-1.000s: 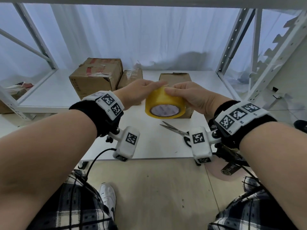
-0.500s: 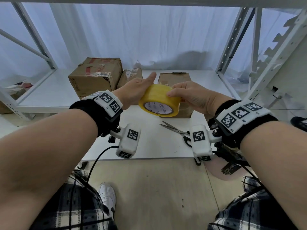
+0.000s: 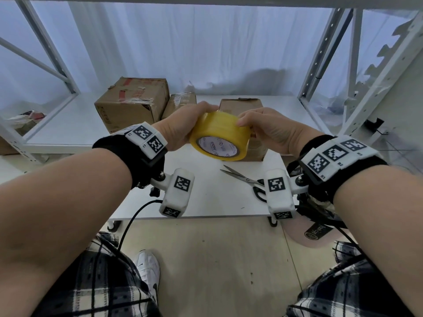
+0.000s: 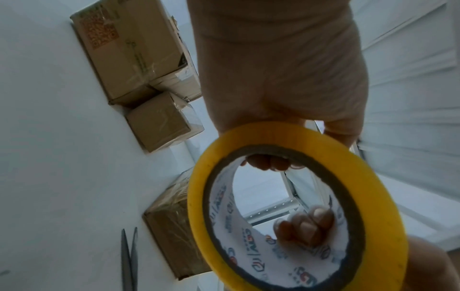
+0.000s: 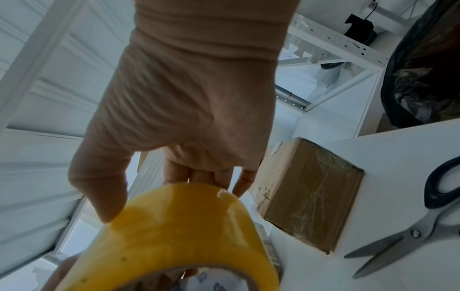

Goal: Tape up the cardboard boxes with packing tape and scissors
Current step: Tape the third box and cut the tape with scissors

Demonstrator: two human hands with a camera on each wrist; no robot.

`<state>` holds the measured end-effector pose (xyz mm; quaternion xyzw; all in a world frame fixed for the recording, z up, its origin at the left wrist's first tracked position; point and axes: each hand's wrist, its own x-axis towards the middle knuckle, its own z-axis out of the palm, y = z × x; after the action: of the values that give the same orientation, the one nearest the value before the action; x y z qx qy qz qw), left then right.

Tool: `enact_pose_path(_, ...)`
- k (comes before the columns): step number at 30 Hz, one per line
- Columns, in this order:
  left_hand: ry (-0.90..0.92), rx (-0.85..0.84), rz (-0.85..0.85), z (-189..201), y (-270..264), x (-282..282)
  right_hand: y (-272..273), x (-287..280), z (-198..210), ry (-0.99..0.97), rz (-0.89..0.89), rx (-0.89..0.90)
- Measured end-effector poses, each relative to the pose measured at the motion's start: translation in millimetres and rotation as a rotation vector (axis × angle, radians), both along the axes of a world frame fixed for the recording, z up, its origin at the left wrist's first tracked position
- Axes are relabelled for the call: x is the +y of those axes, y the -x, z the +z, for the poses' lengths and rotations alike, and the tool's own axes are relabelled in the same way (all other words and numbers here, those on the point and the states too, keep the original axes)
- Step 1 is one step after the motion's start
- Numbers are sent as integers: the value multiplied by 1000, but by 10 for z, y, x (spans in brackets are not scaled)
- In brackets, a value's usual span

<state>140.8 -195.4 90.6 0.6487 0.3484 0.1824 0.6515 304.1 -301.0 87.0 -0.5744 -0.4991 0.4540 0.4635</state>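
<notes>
Head view: the yellow packing tape roll (image 3: 220, 136) is held in the air between both hands, above the table (image 3: 215, 197), its core axis pointing toward the person. Left hand (image 3: 180, 129) grips its left side; right hand (image 3: 265, 131) pinches the top, fingertips (image 4: 305, 226) inside the core. Scissors (image 3: 246, 180) lie below, nearer the right hand. Since half a second ago the roll has turned, and the left thumb has come down onto it.

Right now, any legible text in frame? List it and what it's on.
"R1", "R2", "R3": small, on the right wristband.
tape roll core: coloured logo print, too blurred to read.
large cardboard box: side print, unreadable.
round black tag: lettering not legible.
</notes>
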Motion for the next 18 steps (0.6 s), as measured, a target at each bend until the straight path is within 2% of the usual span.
enact_pose_path(5,-54,22,-21,-7,10,3,20,36,-20,-6,-14,-28)
enact_pose_path(10,-240,77,-218,-18,45,-22,61,28,-32,7,-62,-66)
enact_pose_path(18,-155,62,-221,30,56,0,30,1,8,32,-90,-91)
